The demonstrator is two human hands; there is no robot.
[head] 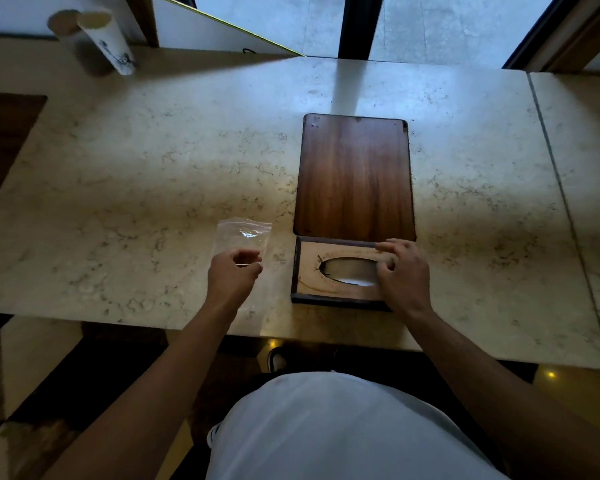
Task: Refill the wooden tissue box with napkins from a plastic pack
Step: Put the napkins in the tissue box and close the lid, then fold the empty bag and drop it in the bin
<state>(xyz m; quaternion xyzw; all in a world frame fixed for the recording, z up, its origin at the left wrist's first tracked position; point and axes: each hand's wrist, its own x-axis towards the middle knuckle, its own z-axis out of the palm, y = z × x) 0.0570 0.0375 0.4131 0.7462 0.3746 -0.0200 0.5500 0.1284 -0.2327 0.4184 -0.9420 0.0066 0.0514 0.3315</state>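
Observation:
The wooden tissue box (309, 277) lies near the front edge of the marble counter (136, 188). Its pale face with an oval slot (349, 271) points up, and something pale shows through the slot. A dark wooden sliding panel (354, 174) sticks out from the box, away from me. My right hand (404, 275) rests on the box's right side with curled fingers at the panel's near edge. To the left of the box, my left hand (232, 271) pinches a clear, flat plastic pack (245, 233) that lies on the counter. The pack looks see-through, with no napkins visible inside.
Two pale cylindrical cups (97, 39) stand at the far left back. A dark rectangular patch (4, 143) marks the counter's left side. A seam (551, 174) runs through the stone on the right. Windows rise behind the counter. My body stands at the front edge.

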